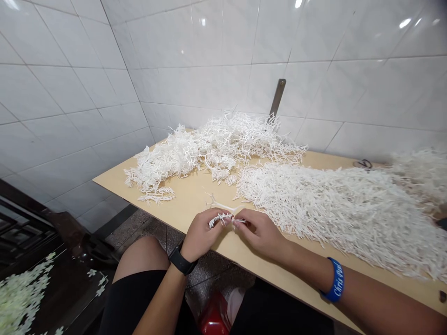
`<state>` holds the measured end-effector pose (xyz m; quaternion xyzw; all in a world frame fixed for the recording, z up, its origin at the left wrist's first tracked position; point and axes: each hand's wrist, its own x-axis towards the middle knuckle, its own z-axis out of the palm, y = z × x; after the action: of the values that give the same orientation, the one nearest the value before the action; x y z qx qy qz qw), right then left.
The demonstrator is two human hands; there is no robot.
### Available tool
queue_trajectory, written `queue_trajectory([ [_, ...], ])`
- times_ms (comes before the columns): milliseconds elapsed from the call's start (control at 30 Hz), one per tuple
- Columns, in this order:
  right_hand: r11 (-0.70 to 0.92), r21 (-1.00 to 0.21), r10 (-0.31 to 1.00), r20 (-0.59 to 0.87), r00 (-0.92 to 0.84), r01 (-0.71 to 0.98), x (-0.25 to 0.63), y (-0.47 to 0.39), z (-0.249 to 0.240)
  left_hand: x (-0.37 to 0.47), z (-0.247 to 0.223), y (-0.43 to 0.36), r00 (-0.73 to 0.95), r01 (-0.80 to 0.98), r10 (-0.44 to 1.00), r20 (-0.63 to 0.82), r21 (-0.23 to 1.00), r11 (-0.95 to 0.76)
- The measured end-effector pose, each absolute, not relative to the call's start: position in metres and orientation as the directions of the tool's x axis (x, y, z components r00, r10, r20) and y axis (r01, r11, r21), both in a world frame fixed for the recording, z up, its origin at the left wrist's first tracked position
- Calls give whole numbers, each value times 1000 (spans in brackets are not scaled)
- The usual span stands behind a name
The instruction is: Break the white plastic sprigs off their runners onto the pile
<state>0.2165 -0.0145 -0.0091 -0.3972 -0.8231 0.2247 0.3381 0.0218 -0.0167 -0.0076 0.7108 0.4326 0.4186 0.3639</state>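
Near the table's front edge, my left hand (206,228) is closed, pinching a small white plastic branch (220,218) with short forked tips. Close against it, my right hand (256,230) is closed too, its thumb and finger gripping the same branch or a thin piece joined to it; the exact join is hidden by the fingers. Just beyond the fingertips, a thin white forked stem (220,204) lies on the wooden tabletop (188,195).
A loose heap of white branches (209,144) covers the back left of the table. To the right spreads a dense pile of white sprigs (335,200). A metal bar (277,97) stands upright by the tiled wall. Pale flowers (24,298) lie at lower left.
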Motion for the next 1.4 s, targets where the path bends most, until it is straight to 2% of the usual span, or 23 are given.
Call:
queue_trajectory([
  [100, 607, -606, 792, 407, -456, 514, 214, -16, -8, 24, -11, -16, 190, 287, 938, 289, 897, -335],
  [167, 652, -573, 758, 470, -453, 496, 212, -20, -7, 23, -14, -13, 64, 267, 954, 292, 916, -298],
  [233, 743, -495, 669, 575, -471, 450, 210, -26, -5, 20, -17, -9, -103, 218, 955, 279, 943, -252],
  [300, 821, -393, 567, 651, -505, 415, 211, -30, -5, 19, -18, -6, -178, 194, 948, 264, 954, -229],
  [333, 835, -356, 542, 665, -515, 419, 212, -30, -5, 19, -18, -6, -156, 220, 952, 265, 948, -228],
  [400, 792, -346, 584, 671, -457, 503, 217, -25, -6, 20, -17, -8, -49, 324, 961, 272, 914, -243],
  [467, 670, -371, 666, 683, -300, 643, 223, -15, -6, 23, -15, -11, 24, 400, 963, 270, 880, -256],
  [567, 520, -381, 701, 702, -127, 765, 229, -4, -6, 24, -12, -15, 80, 390, 962, 262, 880, -272],
  [633, 533, -426, 740, 653, -159, 731, 228, -5, -6, 23, -11, -16, 134, 349, 954, 267, 889, -298],
  [700, 581, -506, 786, 551, -279, 638, 223, -12, -5, 22, -11, -15, 197, 318, 938, 286, 886, -337],
  [767, 609, -560, 792, 464, -397, 562, 218, -18, -5, 21, -11, -15, 259, 310, 915, 309, 871, -381],
  [833, 611, -577, 791, 433, -431, 542, 215, -21, -5, 21, -12, -16, 313, 308, 894, 321, 856, -415],
  [933, 589, -583, 808, 414, -419, 559, 215, -19, -7, 22, -12, -16, 313, 321, 896, 315, 853, -412],
  [1133, 616, -557, 784, 362, -504, 558, 214, -18, -8, 23, -12, -17, 326, 401, 899, 293, 818, -412],
  [1400, 678, -496, 735, 447, -510, 542, 208, -17, -5, 32, -10, -19, 226, 451, 930, 290, 815, -364],
])
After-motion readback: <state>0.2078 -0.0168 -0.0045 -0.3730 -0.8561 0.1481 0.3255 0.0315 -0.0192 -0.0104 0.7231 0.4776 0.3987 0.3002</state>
